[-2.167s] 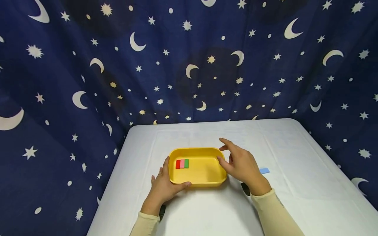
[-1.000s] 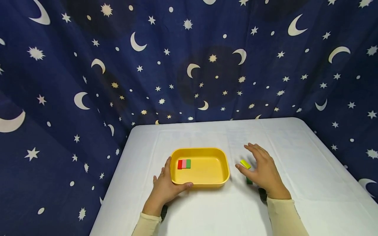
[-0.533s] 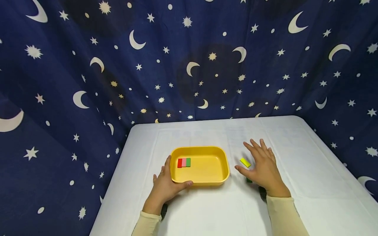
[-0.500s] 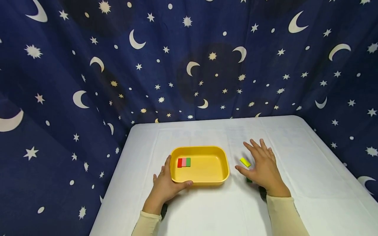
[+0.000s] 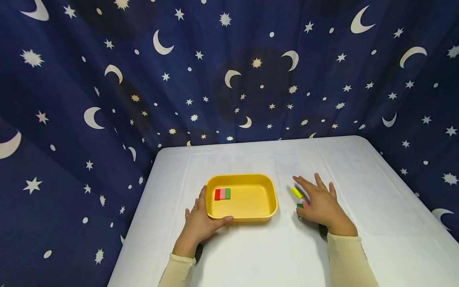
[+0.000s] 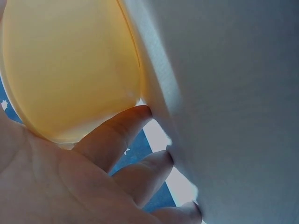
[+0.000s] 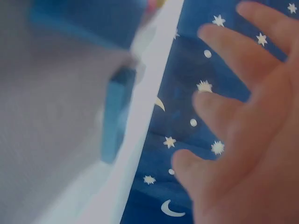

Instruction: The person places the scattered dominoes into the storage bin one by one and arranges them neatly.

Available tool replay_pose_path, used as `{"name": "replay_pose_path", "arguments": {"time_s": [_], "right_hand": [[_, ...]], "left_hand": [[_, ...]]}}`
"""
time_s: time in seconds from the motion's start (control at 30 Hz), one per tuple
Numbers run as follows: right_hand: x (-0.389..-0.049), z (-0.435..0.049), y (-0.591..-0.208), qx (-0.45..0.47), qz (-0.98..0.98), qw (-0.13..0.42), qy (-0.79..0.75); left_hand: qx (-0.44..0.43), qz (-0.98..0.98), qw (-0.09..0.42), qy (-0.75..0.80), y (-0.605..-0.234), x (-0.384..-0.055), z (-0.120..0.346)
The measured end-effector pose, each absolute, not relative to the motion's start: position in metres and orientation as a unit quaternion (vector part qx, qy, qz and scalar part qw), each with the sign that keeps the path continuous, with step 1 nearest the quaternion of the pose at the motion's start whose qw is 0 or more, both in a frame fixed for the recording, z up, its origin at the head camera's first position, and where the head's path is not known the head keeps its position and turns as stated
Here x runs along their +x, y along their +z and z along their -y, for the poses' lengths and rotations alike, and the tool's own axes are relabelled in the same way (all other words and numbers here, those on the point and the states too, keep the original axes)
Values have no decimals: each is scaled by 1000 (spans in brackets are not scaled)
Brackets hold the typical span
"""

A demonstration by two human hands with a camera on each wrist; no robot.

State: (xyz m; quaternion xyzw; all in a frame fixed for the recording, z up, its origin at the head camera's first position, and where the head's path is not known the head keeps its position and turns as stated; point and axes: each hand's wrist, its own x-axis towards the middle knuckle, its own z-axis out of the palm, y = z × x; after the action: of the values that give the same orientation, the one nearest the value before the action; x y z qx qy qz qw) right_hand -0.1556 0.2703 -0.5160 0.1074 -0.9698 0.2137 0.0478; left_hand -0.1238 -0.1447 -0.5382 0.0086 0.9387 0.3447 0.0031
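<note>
My left hand (image 5: 199,223) holds the left front corner of a shallow yellow tray (image 5: 267,215), its thumb at the front rim and its other fingers along the left end. Inside the tray, a red tile (image 5: 217,194), a pink tile (image 5: 222,193) and a green tile (image 5: 227,193) lie side by side. To the tray's right, my right hand (image 5: 322,205) hovers with spread fingers over small blocks. A yellow block (image 5: 297,193) lies just below the index fingertip; a dark green piece (image 5: 299,205) and a pink piece (image 5: 305,204) show beside the thumb, partly hidden.
In the right wrist view, a blurred blue block (image 7: 88,21) and a teal block (image 7: 117,116) lie under the hand. A white cloth covers the table (image 5: 251,255). A dark blue curtain (image 5: 201,83) with moons and stars hangs behind and at both sides.
My right hand moved from the tray's right end to the blocks at right, then its thumb shifted toward the dark green piece; pink now shows there. The left hand stays at the tray.
</note>
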Motion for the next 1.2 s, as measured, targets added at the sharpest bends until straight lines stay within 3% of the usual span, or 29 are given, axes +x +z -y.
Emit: {"name": "replay_pose_path", "arguments": {"time_s": [0.17,0.3,1.2], "right_hand": [[-153,-274,-511,83,976,-21,200],[-152,-276,-508,69,977,-42,198],[-147,-290,-506,51,970,-57,233]], "left_hand": [[12,-938,1,347,-537,-124,144],[12,-938,0,347,-537,-125,143],[12,-937,-1,350,-539,-124,144]]}}
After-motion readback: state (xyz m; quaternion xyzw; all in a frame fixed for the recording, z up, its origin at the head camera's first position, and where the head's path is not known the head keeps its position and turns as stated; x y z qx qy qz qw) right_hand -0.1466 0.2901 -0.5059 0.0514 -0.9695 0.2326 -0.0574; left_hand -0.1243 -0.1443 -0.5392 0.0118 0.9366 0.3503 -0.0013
